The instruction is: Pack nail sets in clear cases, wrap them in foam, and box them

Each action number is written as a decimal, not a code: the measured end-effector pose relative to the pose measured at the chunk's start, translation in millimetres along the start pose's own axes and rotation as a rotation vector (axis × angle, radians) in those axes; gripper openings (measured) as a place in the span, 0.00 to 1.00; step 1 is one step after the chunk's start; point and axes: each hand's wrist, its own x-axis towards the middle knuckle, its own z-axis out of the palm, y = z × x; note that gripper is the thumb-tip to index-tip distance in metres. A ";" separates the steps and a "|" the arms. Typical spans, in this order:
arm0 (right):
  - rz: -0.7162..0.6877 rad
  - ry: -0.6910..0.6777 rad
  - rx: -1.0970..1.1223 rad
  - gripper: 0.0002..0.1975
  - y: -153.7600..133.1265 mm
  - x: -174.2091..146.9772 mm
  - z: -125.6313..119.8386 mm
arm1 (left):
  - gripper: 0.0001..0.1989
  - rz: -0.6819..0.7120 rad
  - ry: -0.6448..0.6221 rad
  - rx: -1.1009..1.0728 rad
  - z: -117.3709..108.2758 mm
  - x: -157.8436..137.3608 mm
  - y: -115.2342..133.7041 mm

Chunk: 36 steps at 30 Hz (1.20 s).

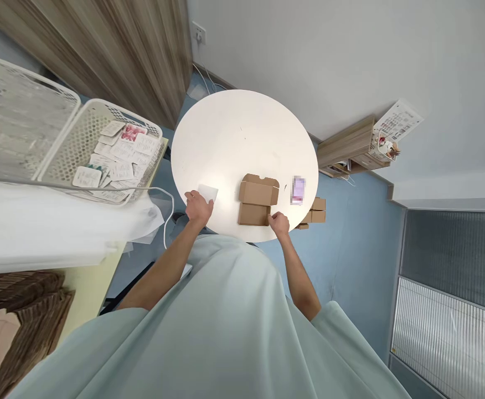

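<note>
An open brown cardboard box (pixel 254 215) lies near the front of the round white table, its lid folded back away from me. My right hand (pixel 279 223) is closed at the box's right front side, thumb and fingers pinching its edge. To the left, my left hand (pixel 199 208) grips a small white card or folded sheet (pixel 208 192) at the table edge; the fingers partly cover it. A purple and pink item (pixel 298 190), blurred out, lies on the table right of the box.
Left of the round table (pixel 242 133) stand a white basket of cards (pixel 118 160), another basket of clear packaging (pixel 18 127) and white sheeting (pixel 51 221). Flattened cardboard (pixel 22 327) is stacked at lower left. Small brown boxes (pixel 318 210) sit beyond the table's right edge. A white cable (pixel 171 205) hangs at left.
</note>
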 end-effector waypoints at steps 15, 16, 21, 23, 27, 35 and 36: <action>-0.093 0.018 0.113 0.12 11.6 -10.1 -9.3 | 0.22 0.069 0.090 -0.130 -1.7 -2.8 5.2; -0.109 0.019 0.125 0.11 12.8 -8.6 -9.6 | 0.20 0.070 0.080 -0.153 -2.4 -5.5 5.8; -0.256 -0.008 0.316 0.08 13.4 0.1 -8.1 | 0.11 0.058 0.048 -0.300 -5.1 -31.5 15.6; -0.313 -0.086 0.491 0.07 10.1 2.4 -5.4 | 0.12 0.051 0.017 -0.386 -5.5 -46.2 21.6; -0.337 -0.301 0.800 0.13 -0.7 2.9 3.7 | 0.17 0.069 -0.136 -0.616 -3.3 -72.8 34.1; -0.364 -0.470 1.054 0.24 -1.0 4.5 20.9 | 0.29 0.019 -0.337 -0.819 13.4 -83.2 58.9; -0.360 -0.481 1.079 0.25 1.7 5.4 22.2 | 0.29 0.012 -0.354 -0.823 16.6 -81.9 60.9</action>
